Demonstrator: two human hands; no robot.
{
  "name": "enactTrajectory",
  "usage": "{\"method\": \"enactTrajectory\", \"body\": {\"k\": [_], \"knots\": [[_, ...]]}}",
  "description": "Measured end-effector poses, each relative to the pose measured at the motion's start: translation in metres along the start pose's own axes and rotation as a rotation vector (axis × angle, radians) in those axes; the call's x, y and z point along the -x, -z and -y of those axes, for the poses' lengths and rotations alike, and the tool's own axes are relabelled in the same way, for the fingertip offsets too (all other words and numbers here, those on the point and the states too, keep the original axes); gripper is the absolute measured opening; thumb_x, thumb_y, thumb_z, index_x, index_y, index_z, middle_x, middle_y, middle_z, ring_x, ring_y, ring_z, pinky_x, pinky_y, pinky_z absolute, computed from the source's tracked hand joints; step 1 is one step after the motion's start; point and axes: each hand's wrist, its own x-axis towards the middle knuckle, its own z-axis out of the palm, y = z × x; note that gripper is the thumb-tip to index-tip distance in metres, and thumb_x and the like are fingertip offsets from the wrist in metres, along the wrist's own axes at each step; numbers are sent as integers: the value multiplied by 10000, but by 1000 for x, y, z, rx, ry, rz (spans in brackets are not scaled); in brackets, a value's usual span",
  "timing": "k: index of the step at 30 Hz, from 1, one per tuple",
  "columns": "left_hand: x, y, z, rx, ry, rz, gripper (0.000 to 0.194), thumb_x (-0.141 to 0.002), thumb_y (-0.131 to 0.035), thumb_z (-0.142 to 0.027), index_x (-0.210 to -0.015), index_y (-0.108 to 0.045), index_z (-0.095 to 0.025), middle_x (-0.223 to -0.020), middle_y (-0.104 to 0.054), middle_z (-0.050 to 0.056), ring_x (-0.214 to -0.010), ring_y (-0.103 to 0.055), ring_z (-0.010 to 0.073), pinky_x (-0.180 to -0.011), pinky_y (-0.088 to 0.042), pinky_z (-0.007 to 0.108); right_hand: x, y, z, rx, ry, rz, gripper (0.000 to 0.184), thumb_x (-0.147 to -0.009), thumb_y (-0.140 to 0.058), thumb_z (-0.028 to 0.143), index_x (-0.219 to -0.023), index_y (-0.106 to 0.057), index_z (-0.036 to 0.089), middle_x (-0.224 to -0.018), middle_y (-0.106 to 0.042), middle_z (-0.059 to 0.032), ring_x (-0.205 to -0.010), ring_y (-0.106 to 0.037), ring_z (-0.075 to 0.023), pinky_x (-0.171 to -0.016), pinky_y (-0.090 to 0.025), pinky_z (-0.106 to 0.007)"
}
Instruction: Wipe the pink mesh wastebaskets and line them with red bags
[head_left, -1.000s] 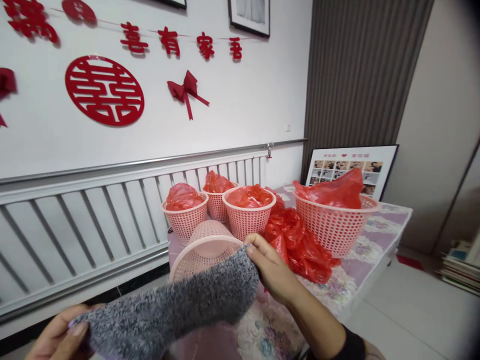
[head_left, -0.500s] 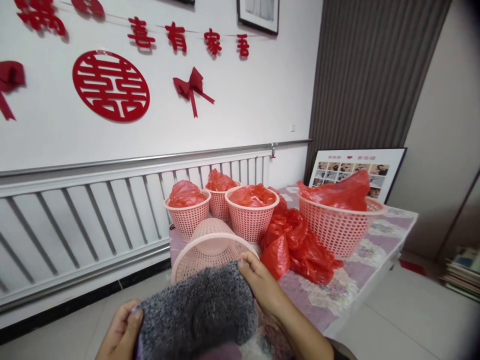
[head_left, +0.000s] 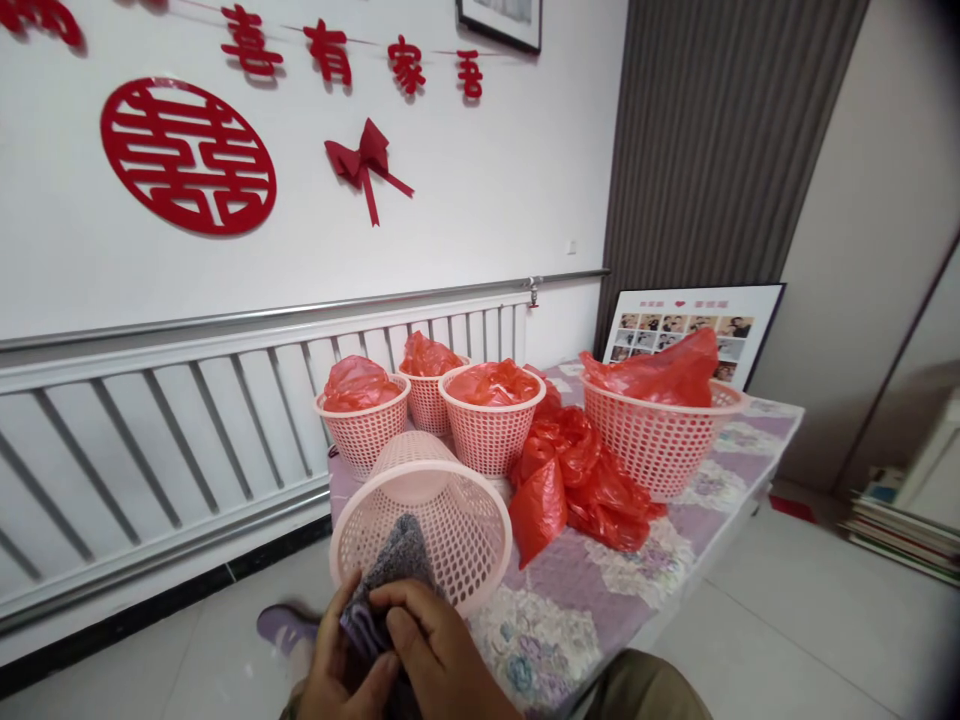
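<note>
A fuzzy grey cloth (head_left: 405,550) with a purple edge is bunched between my two hands. My left hand (head_left: 337,650) grips its near left side, and my right hand (head_left: 435,640) closes on it from the right. The cloth's folded tip points into the mouth of a pink perforated plastic basket (head_left: 496,535) lying on its side, opening toward me. Its lower part is hidden behind my fingers. Just behind stand pink baskets lined with red plastic bags, among them a middle basket (head_left: 491,435) and a left basket (head_left: 365,430).
Loose red plastic bags (head_left: 592,490) lie right of the tipped basket, beside a larger lined basket (head_left: 652,445). All stand on a table with a purple floral cloth (head_left: 712,490). A white radiator (head_left: 150,440) runs along the wall. A photo board (head_left: 690,310) leans behind the table.
The cloth was spread wide between my hands; now it is folded and bunched narrow. My hands have come together in front of the basket's mouth. The view has shifted slightly.
</note>
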Motion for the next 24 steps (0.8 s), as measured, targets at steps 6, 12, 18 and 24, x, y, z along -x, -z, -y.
{"method": "enactTrajectory", "body": {"k": [6,12,18,24], "knots": [[-15,15,-1,193,115,-10,838,-615,-925,-408,-1364,-559,-320,-1254,-752,57,-1344,-576,330,-1172,-436,465,-3,17,-2,-183,-42,-34,262,-939,-586,416,-1098,-724,260,-1084,-744,-48,-1047,-677,-229,-944,-503,-366],[-7,19,-26,337,147,-40,815,-680,-861,-352,-1427,-536,-350,-1264,-750,53,-1276,-629,347,-1120,-491,477,-14,38,-47,-433,-188,-280,747,-635,-816,730,-1175,-633,248,-1266,-680,-121,-1229,-610,-300,-1054,-454,-445],[-11,24,-28,357,132,-84,802,-669,-844,-330,-1417,-557,-373,-1293,-739,27,-1277,-629,343,-1125,-489,452,2,24,-79,-543,-218,80,794,-595,-851,675,-1229,-693,225,-1256,-705,-110,-1248,-606,-310,-1081,-436,-442],[-16,35,-30,239,144,-226,664,-622,-841,-382,-1264,-697,-295,-1159,-792,41,-1277,-626,367,-1060,-545,478,22,30,-71,-227,-320,210,586,-596,-858,357,-1171,-744,332,-1056,-785,-32,-1031,-707,-326,-934,-528,-453]]}}
